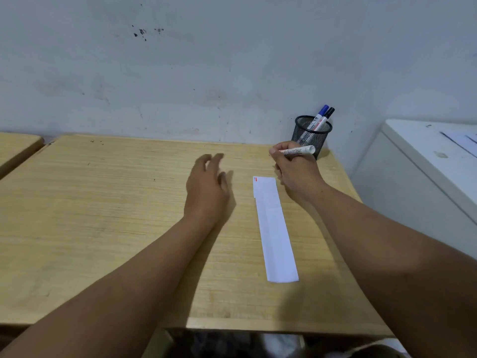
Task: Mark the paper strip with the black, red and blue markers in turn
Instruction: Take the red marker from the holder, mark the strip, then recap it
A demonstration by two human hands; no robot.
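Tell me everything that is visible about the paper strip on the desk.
The paper strip is long, narrow and white, and looks like thin folded paper with a lengthwise crease. It lies flat on the wooden desk, running away from the person, right of centre. Its far end is a little wider, with a small step on the left edge, and bears a short red mark at the far-left corner. Neither hand touches it; the right hand is just beyond its far-right corner.

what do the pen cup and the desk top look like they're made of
Pen cup: black wire mesh, probably metal, since the markers show through its fine grid. Desk top: pale wood or wood-look laminate, matte, with straight grain lines; which of the two cannot be told.
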